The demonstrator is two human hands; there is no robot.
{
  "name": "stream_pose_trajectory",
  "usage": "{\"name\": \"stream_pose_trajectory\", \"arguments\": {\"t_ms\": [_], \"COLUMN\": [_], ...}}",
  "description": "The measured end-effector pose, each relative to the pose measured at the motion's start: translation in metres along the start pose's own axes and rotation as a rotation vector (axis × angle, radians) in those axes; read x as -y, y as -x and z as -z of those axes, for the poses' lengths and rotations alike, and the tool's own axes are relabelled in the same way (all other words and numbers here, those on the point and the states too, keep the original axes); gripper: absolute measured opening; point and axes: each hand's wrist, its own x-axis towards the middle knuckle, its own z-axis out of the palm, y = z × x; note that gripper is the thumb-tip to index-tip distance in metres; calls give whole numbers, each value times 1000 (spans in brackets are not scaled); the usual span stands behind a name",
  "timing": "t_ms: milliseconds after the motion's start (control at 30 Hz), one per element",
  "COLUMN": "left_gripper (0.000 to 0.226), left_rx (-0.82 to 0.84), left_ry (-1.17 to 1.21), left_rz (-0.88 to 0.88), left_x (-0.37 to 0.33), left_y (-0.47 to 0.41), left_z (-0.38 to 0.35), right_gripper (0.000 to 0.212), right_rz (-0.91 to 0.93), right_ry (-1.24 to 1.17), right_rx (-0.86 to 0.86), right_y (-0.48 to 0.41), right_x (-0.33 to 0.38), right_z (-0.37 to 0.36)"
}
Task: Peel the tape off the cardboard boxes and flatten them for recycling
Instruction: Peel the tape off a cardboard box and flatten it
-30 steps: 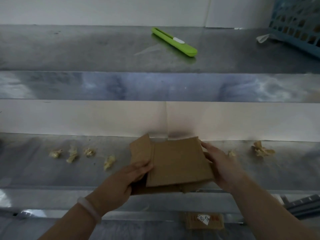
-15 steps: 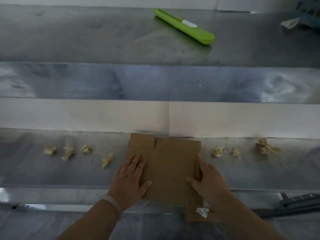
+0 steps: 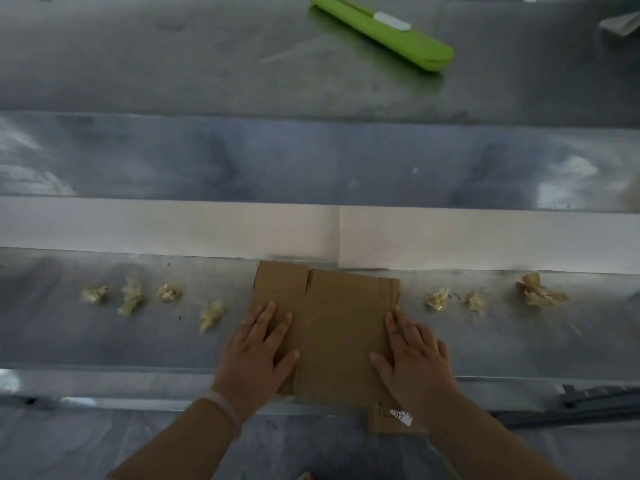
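Flattened cardboard box (image 3: 341, 327): lies flat on the lower metal shelf (image 3: 69, 341). Its near edge reaches past the shelf's front lip. A short flap stands out at its far left corner, set off by a slit.

My left hand (image 3: 258, 351): palm down on the left part of the box, fingers straight and spread, thumb pointing inward. It presses and grips nothing. A pale wristband (image 3: 225, 408) sits on that wrist.

My right hand (image 3: 414, 355): palm down along the box's right edge, fingers straight, thumb toward the middle. It also presses flat and holds nothing.

Left tape wads (image 3: 131, 296): four crumpled yellowish lumps left of the box, on the same shelf. The nearest lies near the box's left edge, and the others are farther off.

Right tape wads (image 3: 438, 299): three lumps right of the box, the largest farthest away.

Labelled cardboard piece (image 3: 394, 419): below the box's near right corner, lower than the shelf and partly hidden by my right forearm. The writing on its white label is too small to read.

White panel (image 3: 173, 226): upright just behind the box's far edge. I cannot tell whether they touch.

Green cutter (image 3: 384, 31): well beyond the box, lying diagonally on the upper metal surface (image 3: 173, 64).
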Motion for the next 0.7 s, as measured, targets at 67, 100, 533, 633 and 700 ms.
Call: {"name": "stream_pose_trajectory", "arguments": {"t_ms": [67, 100, 533, 633, 700], "left_gripper": [50, 45, 70, 68, 64], "left_rx": [-58, -106, -124, -201, -286], "left_ry": [137, 174, 719, 766, 774], "left_rz": [33, 58, 782, 791, 792], "left_x": [3, 3, -35, -43, -46], "left_y": [3, 7, 81, 106, 122], "left_z": [0, 1, -12, -10, -3], "right_gripper": [79, 78, 25, 23, 23], "right_rz": [-12, -27, -236, -217, -173], "right_ry": [-48, -96, -698, -737, -737], "right_rx": [3, -16, 57, 80, 80], "right_y": [2, 5, 48, 57, 62], "right_x": [-1, -2, -29, -33, -26], "right_z": [1, 1, 9, 10, 13]}}
